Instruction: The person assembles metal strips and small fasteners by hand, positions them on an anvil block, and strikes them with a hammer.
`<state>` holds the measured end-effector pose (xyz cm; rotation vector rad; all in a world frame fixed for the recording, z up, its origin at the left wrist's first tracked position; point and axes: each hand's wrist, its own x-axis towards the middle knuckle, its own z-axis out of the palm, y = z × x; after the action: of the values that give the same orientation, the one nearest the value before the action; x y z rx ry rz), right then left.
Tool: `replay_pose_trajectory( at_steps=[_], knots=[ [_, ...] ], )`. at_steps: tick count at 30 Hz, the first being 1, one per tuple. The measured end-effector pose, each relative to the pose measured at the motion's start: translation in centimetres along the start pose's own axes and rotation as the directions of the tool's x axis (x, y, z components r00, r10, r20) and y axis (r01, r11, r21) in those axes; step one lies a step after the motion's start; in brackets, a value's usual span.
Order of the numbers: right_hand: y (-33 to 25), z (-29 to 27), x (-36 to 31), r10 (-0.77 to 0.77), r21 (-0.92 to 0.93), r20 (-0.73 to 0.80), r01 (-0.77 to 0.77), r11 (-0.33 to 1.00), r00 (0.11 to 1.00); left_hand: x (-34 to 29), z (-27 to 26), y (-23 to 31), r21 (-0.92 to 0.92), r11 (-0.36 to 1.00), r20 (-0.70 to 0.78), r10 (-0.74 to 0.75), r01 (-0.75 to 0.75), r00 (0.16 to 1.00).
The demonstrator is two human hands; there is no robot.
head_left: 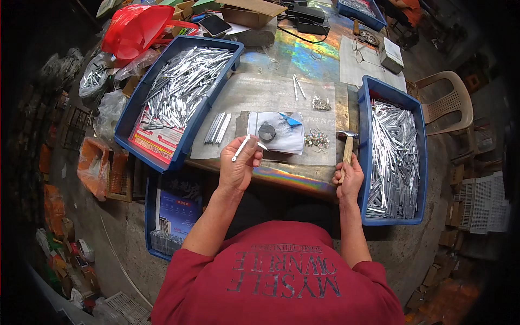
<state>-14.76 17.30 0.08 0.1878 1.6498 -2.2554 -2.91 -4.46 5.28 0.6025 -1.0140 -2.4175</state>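
Observation:
My left hand (238,168) is closed on a thin silver metal strip piece (239,150), which has a small hole near its lower end; another narrow end sticks out past the fingertips. In my right hand (350,177) is a hammer (347,154), gripped by its wooden handle, head pointing away from me. Between the hands lies a paper-covered block (292,143) with a round dark disc (267,132) and a blue scrap (291,119) on it. Several silver strips (218,128) lie side by side to its left. Small metal parts (316,139) are heaped to its right.
Blue trays of silver strips stand left (205,111) and right (366,141). Farther back are two loose strips (299,88), a small bagged heap (321,103), a phone (215,25) and eyeglasses (358,51). A lower blue tray (152,216) sits below the table's left edge; a chair (447,103) stands right.

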Motion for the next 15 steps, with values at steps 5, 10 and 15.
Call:
replay_pose_trajectory(
  at_steps=[5,10,15],
  knots=[
    [1.2,-0.5,0.4,0.004,-0.023,-0.052,-0.005,1.000,0.999,-0.4,-0.1,-0.2,-0.031,0.999,-0.005,-0.031,0.031,1.000],
    [1.3,-0.9,-0.2,-0.068,-0.416,-0.030,0.049,0.908,0.997,-0.6,-0.2,-0.3,-0.048,0.998,-0.009,-0.030,0.029,1.000],
    [2.5,-2.3,-0.1,-0.554,-0.896,0.301,0.428,0.114,0.776,-0.8,0.1,-0.3,-0.034,0.999,-0.035,-0.033,0.032,0.999]
  ],
)
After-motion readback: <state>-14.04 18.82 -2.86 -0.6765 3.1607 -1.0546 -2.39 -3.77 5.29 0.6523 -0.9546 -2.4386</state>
